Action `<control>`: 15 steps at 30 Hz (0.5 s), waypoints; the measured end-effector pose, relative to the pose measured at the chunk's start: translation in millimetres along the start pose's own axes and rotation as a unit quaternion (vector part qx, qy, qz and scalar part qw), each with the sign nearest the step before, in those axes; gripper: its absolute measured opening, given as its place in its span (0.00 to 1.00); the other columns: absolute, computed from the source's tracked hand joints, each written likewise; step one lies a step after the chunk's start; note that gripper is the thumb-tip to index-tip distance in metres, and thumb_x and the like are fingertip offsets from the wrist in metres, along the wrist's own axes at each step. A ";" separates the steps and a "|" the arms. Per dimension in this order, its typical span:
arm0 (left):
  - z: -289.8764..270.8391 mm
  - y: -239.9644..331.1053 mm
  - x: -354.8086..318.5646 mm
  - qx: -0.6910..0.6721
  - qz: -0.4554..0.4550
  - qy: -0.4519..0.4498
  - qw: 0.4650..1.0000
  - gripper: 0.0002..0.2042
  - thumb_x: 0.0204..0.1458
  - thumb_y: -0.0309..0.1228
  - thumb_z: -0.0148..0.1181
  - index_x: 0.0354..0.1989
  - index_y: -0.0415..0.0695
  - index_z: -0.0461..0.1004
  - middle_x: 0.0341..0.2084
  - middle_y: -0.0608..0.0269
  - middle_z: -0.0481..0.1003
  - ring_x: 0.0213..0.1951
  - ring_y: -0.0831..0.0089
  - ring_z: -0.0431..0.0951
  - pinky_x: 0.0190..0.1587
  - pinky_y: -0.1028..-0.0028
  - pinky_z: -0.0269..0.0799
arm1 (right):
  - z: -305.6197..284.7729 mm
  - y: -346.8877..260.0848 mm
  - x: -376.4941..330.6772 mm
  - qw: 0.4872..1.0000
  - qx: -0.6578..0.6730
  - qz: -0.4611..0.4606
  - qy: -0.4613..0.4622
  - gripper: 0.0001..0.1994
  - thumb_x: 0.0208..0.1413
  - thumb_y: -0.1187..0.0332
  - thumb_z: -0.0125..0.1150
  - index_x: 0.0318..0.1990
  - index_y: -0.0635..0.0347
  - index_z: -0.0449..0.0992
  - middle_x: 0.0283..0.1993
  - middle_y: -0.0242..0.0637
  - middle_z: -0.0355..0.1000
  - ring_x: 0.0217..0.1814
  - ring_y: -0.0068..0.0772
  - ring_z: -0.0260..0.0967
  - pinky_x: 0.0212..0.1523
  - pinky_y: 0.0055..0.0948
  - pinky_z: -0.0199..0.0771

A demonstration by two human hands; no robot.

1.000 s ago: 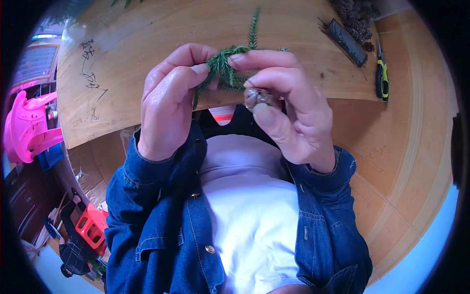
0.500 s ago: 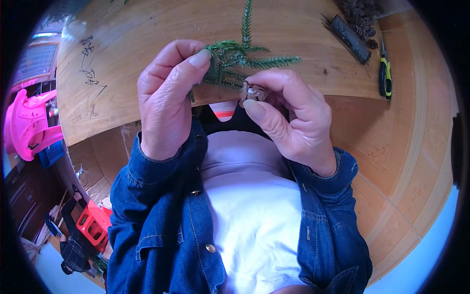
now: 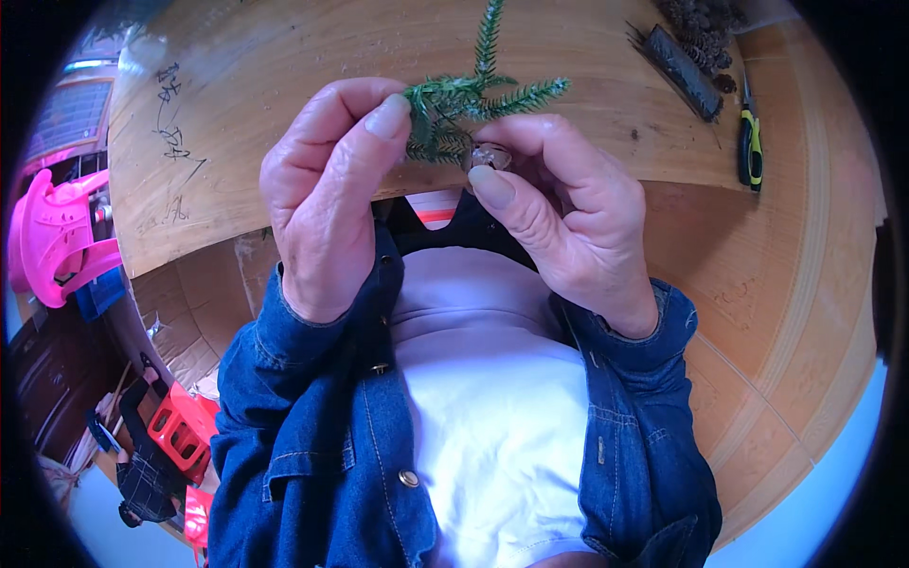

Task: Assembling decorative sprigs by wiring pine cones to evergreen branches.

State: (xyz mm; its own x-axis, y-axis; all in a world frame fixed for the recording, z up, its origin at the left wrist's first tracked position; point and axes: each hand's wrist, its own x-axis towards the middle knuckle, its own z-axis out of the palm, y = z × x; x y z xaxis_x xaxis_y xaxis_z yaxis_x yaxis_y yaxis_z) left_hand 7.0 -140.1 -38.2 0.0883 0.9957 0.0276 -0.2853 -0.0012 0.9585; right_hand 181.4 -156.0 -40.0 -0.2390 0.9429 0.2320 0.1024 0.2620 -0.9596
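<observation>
Your left hand (image 3: 327, 204) pinched the green sprig (image 3: 443, 121) between thumb and forefinger, above the table's (image 3: 284, 52) near edge. Your right hand (image 3: 585, 218) pinched a small shiny bell (image 3: 490, 157) at the sprig's near right side. Both were in hand; whether they were joined, and so what was left, I couldn't tell. Pliers (image 3: 750, 147) lay right.

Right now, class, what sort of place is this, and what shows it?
Probably a home or small workshop: a wooden table with pine cones and a yellow-and-black hand tool, and a red plastic stool nearby.
</observation>
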 end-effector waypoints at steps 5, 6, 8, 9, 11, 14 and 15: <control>2.1 0.3 -4.1 0.095 0.055 0.002 0.994 0.07 0.56 0.25 0.52 0.37 0.33 0.73 0.28 0.65 0.71 0.34 0.79 0.67 0.42 0.81 0.63 | 1.9 -5.0 5.6 1.000 0.008 0.024 -0.013 0.11 0.57 0.72 0.58 0.45 0.69 0.70 0.37 0.32 0.70 0.38 0.17 0.68 0.40 0.16 0.69; 1.8 -0.3 -4.4 0.095 0.054 0.003 0.994 0.07 0.56 0.25 0.52 0.37 0.33 0.73 0.28 0.65 0.71 0.34 0.79 0.67 0.42 0.81 0.63 | 1.6 -5.1 6.5 1.000 0.009 0.025 -0.014 0.11 0.57 0.72 0.58 0.45 0.69 0.70 0.37 0.32 0.70 0.38 0.17 0.68 0.40 0.16 0.69; 0.4 -2.2 -4.8 0.134 0.083 -0.013 0.987 0.07 0.55 0.25 0.53 0.36 0.33 0.73 0.28 0.63 0.71 0.35 0.76 0.67 0.42 0.79 0.62 | 0.9 -4.7 8.4 0.999 -0.002 0.036 -0.035 0.12 0.58 0.72 0.57 0.47 0.69 0.69 0.38 0.33 0.70 0.39 0.19 0.69 0.40 0.17 0.71; -0.1 -2.6 -4.8 0.153 0.098 -0.021 0.983 0.06 0.54 0.24 0.54 0.36 0.33 0.73 0.28 0.62 0.71 0.36 0.75 0.67 0.42 0.78 0.62 | 0.7 -4.7 8.8 0.998 -0.008 0.042 -0.045 0.13 0.58 0.72 0.56 0.48 0.69 0.68 0.39 0.33 0.70 0.40 0.20 0.69 0.41 0.18 0.72; -2.6 -2.3 -4.3 0.170 0.106 -0.028 0.979 0.06 0.54 0.24 0.54 0.35 0.34 0.73 0.27 0.62 0.71 0.36 0.73 0.66 0.42 0.77 0.62 | 4.5 -3.7 9.1 0.998 0.040 0.047 -0.026 0.14 0.58 0.73 0.56 0.49 0.69 0.67 0.40 0.34 0.70 0.40 0.20 0.70 0.41 0.19 0.72; -5.8 -2.0 -3.1 0.207 0.122 -0.042 0.970 0.05 0.52 0.24 0.55 0.35 0.34 0.73 0.26 0.61 0.70 0.36 0.71 0.66 0.42 0.75 0.61 | 9.4 -1.7 10.1 0.989 0.139 0.055 0.010 0.15 0.59 0.73 0.55 0.52 0.69 0.65 0.41 0.35 0.70 0.41 0.22 0.70 0.42 0.20 0.73; -6.1 -2.7 -2.2 0.219 0.137 -0.046 0.965 0.05 0.52 0.23 0.55 0.34 0.34 0.73 0.25 0.61 0.70 0.35 0.70 0.66 0.42 0.74 0.61 | 9.7 -1.5 10.3 0.990 0.134 0.053 0.008 0.15 0.59 0.73 0.54 0.52 0.69 0.65 0.41 0.36 0.70 0.42 0.22 0.70 0.42 0.21 0.74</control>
State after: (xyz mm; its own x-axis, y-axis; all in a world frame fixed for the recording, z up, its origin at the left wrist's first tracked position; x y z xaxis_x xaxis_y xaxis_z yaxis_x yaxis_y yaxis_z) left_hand 1.7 -141.7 -42.6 0.1577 0.9398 0.3031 0.1195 -0.3229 0.9389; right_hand 169.4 -148.7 -37.7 -0.2246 0.9660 0.1276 -0.1332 0.0993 -0.9861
